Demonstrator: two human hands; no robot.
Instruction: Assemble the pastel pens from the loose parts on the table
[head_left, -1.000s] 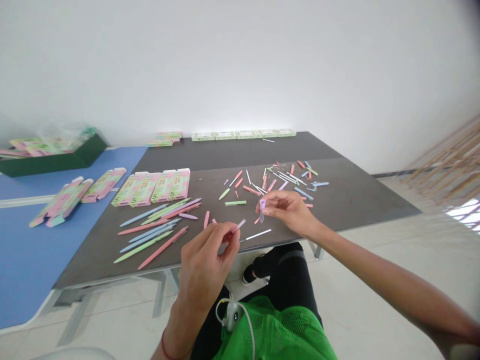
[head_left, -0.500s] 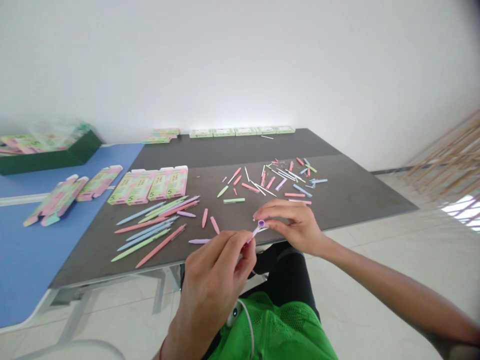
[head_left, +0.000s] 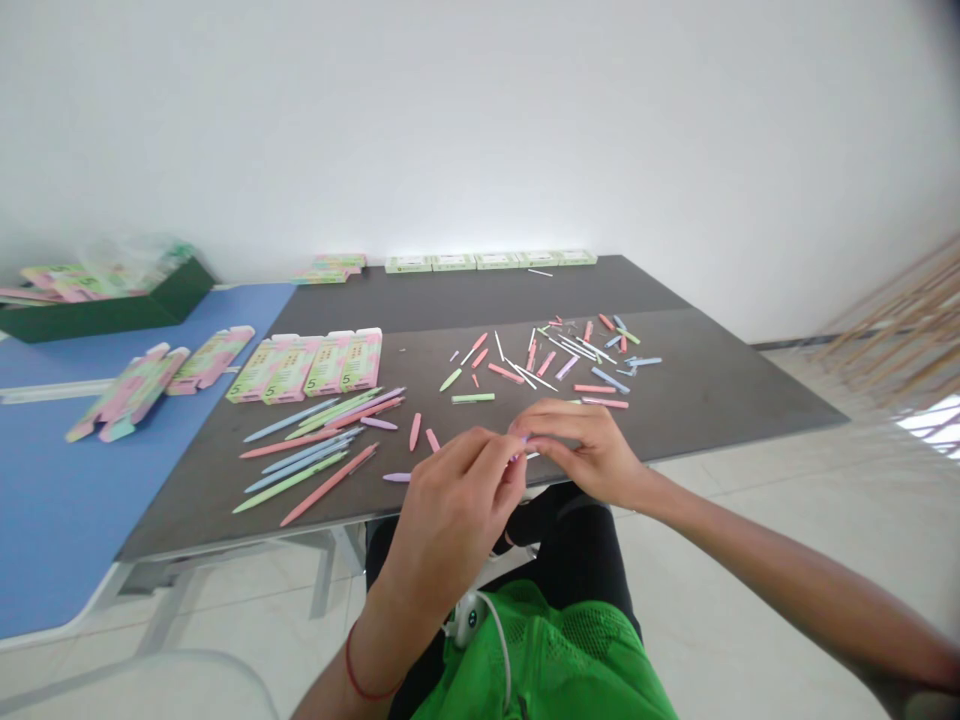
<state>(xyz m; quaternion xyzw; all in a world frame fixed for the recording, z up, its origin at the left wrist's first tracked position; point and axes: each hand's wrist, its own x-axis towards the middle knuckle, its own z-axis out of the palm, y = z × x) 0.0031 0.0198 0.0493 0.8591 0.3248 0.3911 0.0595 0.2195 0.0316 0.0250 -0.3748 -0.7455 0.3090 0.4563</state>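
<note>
My left hand (head_left: 461,500) is closed, thumb and forefinger pinching a purple pen barrel (head_left: 523,441) above the table's front edge. Only a small purple bit of it shows between the fingers. The thumb and forefinger of my right hand (head_left: 589,448) close on its far end; whether they also hold a smaller piece is hidden. Purple grip sections (head_left: 396,478) and pink ones (head_left: 415,431) lie left of my hands. Beyond my right hand are scattered loose pen parts: white refills (head_left: 574,346), a green barrel (head_left: 473,398) and pink barrels (head_left: 604,403).
Several assembled pens (head_left: 292,468) lie at the left of the dark table (head_left: 712,390). Behind them stand flat pink-green cartons (head_left: 324,365), and more cartons (head_left: 491,261) line the back edge. A dark green box (head_left: 112,315) sits on the blue table (head_left: 45,480) at left.
My hands have come together, and my right fingertips now cover the purple barrel's open end, which showed before. The left hand has moved slightly up and right. The view has shifted a little.
</note>
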